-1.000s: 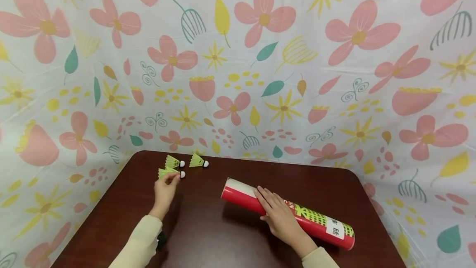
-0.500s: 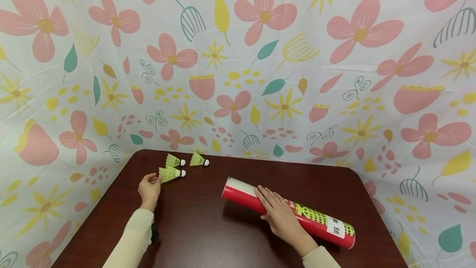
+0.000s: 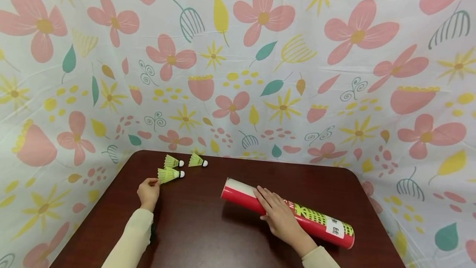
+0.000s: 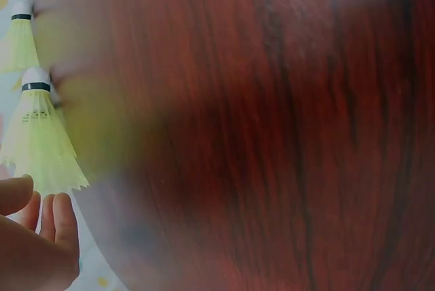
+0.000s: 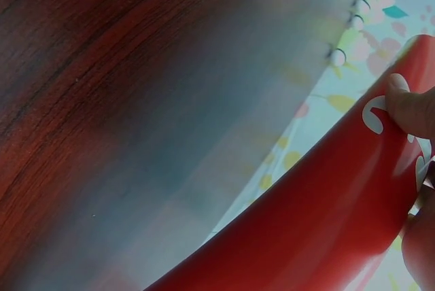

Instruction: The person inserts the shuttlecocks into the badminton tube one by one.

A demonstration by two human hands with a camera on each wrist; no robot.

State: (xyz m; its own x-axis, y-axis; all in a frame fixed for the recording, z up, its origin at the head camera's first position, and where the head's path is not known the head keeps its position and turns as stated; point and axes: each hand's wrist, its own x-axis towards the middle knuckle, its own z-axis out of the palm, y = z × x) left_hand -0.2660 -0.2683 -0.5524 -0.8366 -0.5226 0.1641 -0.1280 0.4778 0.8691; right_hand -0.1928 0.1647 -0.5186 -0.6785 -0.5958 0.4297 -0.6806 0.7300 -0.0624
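Observation:
Three yellow shuttlecocks with white cork heads lie at the table's back left. My left hand (image 3: 148, 194) is at the nearest shuttlecock (image 3: 169, 174), thumb and fingertips pinching the rim of its skirt. In the left wrist view the thumb overlaps that skirt (image 4: 42, 145) and the other fingers sit just below its edge. A second shuttlecock (image 3: 172, 161) lies right behind it, and the third shuttlecock (image 3: 197, 160) is to their right. My right hand (image 3: 280, 218) grips a red shuttlecock tube (image 3: 241, 195) round its middle, thumb on the near side. The tube slants, its left end farther back, a shadow under it.
The dark wooden table (image 3: 201, 226) has rounded back corners. A white cloth (image 3: 238, 73) printed with flowers hangs behind it and along both sides. The tube's right end (image 3: 347, 241) carries a white label (image 3: 335, 227) with writing.
My left hand has moved from the near shuttlecock's head end left to its skirt, then closed on the rim. The right hand and tube have stayed put.

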